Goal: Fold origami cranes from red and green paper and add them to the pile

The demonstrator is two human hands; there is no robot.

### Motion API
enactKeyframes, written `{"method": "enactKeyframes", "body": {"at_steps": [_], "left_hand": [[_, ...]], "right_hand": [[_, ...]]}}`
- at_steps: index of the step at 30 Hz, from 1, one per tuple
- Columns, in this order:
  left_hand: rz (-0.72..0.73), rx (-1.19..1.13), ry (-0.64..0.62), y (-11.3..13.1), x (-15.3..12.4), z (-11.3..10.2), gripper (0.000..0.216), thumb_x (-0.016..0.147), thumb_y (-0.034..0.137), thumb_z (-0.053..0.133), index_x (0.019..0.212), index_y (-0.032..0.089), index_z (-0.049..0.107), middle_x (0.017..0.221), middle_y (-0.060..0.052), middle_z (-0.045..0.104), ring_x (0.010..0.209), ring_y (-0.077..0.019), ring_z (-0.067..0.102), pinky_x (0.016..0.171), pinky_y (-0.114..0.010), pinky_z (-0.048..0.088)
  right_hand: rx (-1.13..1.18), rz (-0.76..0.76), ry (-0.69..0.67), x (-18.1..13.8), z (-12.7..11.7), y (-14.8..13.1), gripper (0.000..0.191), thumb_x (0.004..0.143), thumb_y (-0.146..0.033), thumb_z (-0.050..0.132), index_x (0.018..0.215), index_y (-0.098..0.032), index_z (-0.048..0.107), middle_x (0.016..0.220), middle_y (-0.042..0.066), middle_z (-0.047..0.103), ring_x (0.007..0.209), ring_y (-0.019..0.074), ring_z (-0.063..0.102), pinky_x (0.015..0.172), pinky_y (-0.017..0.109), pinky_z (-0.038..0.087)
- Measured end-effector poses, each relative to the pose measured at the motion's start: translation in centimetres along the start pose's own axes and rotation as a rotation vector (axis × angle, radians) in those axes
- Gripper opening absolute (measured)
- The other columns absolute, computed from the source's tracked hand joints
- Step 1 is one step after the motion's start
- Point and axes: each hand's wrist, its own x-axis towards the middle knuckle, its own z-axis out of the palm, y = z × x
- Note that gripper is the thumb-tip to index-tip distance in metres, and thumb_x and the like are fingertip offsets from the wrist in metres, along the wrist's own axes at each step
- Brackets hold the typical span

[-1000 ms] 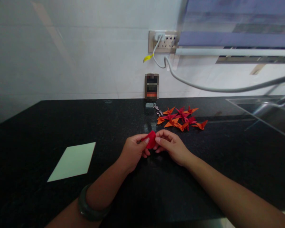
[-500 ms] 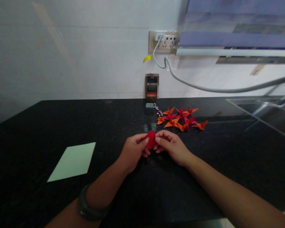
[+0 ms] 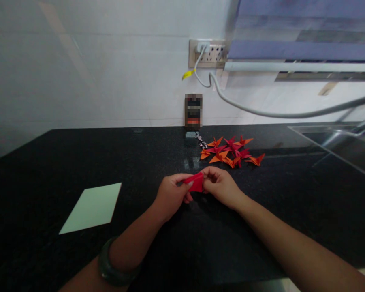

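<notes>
Spanning the gap btwn the L hand [image 3: 171, 194] and R hand [image 3: 223, 186] is a small folded red paper [image 3: 197, 183], over the worktop [image 3: 200, 243]; can't tell if it touches the top. Its long axis, as far as it shows, runs approx L to R, narrower twd the L hand and broader at the R edge, upper edge sloping up to the R. Neither hand is nearer: both are on it. L hand grips the narrow end, thumb laid across the face; R hand is pinched narrow at the broad edge, tho its exact hold is partly hidden. I'd judge that R edge matters most, w/ the L hand acting as anchor.

Just beyond the R hand, twd the wall [image 3: 94, 81], sit orange & red paper cranes [image 3: 221, 157]. A pale green sheet [image 3: 92, 209] lies flat, well apart, nearer the L arm, which wears a dark bangle [image 3: 105, 259].
</notes>
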Motion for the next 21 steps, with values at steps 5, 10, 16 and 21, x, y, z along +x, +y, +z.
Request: {"method": "enactKeyframes", "body": {"at_steps": [5, 10, 16, 21], "left_hand": [[-0.008, 0.032, -0.039, 0.32, -0.20, 0.05, 0.032, 0.070, 0.005, 0.049, 0.098, 0.011, 0.064, 0.041, 0.003, 0.056, 0.038, -0.0082, 0.051, 0.041, -0.018, 0.043], [-0.003, -0.120, -0.097, 0.20, -0.25, -0.22, 0.030, 0.073, 0.015, 0.056, 0.102, 0.011, 0.062, 0.050, 0.000, 0.061, 0.044, -0.0080, 0.055, 0.046, -0.018, 0.046], [-0.006, -0.274, -0.120, -0.16, -0.17, -0.19, 0.024, 0.075, 0.031, 0.057, 0.086, 0.011, 0.065, 0.058, -0.002, 0.063, 0.050, -0.0082, 0.057, 0.049, -0.019, 0.047], [0.027, -0.201, -0.065, 0.06, -0.33, 0.16, 0.027, 0.076, 0.031, 0.056, 0.091, 0.010, 0.064, 0.060, -0.003, 0.064, 0.051, -0.0096, 0.059, 0.051, -0.020, 0.049]], "right_hand": [[-0.005, 0.023, -0.004, -0.01, -0.11, 0.04, 0.013, 0.061, -0.013, 0.050, 0.073, -0.015, 0.055, 0.055, -0.005, 0.056, 0.046, 0.0065, 0.050, 0.043, 0.017, 0.041], [0.060, 0.039, 0.020, -0.09, -0.05, -0.47, 0.011, 0.064, -0.017, 0.051, 0.074, -0.016, 0.054, 0.056, -0.004, 0.055, 0.045, 0.0065, 0.050, 0.043, 0.018, 0.042], [0.172, -0.012, 0.090, 0.29, 0.07, 0.18, 0.015, 0.062, -0.018, 0.055, 0.074, -0.019, 0.046, 0.051, -0.008, 0.053, 0.040, 0.0065, 0.050, 0.043, 0.019, 0.043], [0.093, -0.040, 0.145, 0.31, 0.02, 0.36, 0.010, 0.061, -0.017, 0.056, 0.071, -0.017, 0.052, 0.050, -0.006, 0.053, 0.043, 0.0080, 0.051, 0.046, 0.021, 0.043]]}}
